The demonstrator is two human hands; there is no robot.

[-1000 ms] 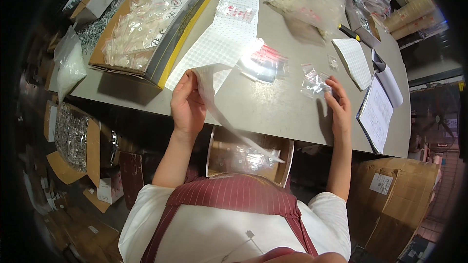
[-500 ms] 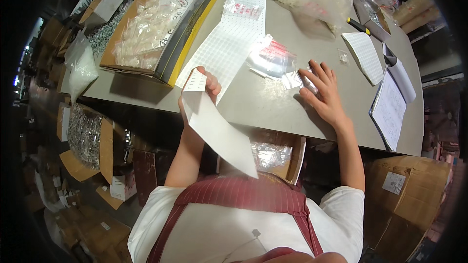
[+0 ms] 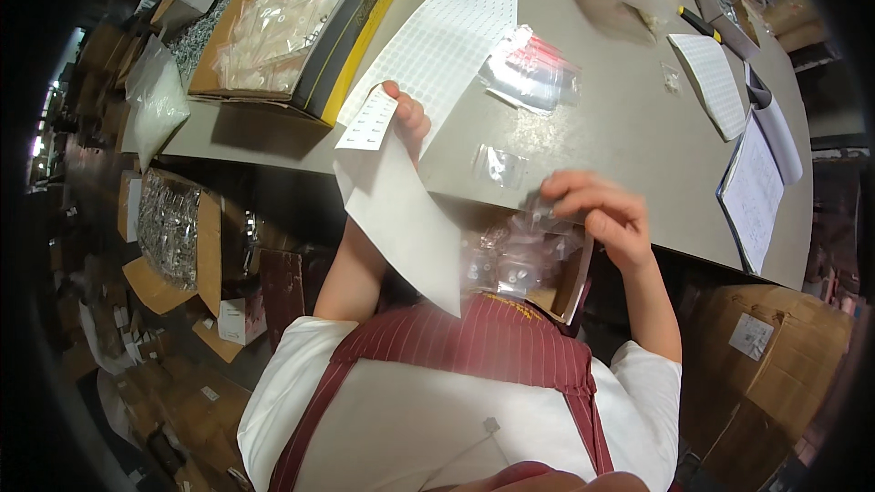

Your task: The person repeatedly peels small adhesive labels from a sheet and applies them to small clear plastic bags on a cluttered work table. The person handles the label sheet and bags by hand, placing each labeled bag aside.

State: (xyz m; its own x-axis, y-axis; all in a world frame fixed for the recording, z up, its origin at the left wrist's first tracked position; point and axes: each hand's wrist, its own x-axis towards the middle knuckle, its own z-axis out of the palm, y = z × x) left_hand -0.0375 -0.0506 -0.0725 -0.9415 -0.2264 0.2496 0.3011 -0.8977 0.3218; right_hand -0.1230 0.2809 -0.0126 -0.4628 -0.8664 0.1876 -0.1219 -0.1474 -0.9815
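My left hand (image 3: 413,120) is closed on a sheet of labels (image 3: 369,123). Its white backing (image 3: 410,228) hangs in a curve toward my apron. Over the table's front edge, my right hand (image 3: 609,215) is slightly blurred, thumb and fingers apart. Just beneath it, small clear bags (image 3: 538,223) are smeared by motion above an open cardboard box (image 3: 572,287) at my lap. Similar small bags (image 3: 510,275) with tiny pieces inside lie in that box. One clear bag (image 3: 499,166) rests near the table edge. Behind it is a stack of red-topped zip bags (image 3: 533,73).
A long label sheet (image 3: 442,50) lies across the table (image 3: 620,100). A carton of filled bags (image 3: 333,96) stands at the left, beside a bag of white pieces (image 3: 155,114). At the right are another label sheet (image 3: 709,77), a clipboard (image 3: 755,191) and a yellow-black tool (image 3: 700,23).
My right hand has come toward me from the tabletop to the table edge. Small bags now show blurred above the lap box. The left hand still holds the label sheet; the view has shifted.
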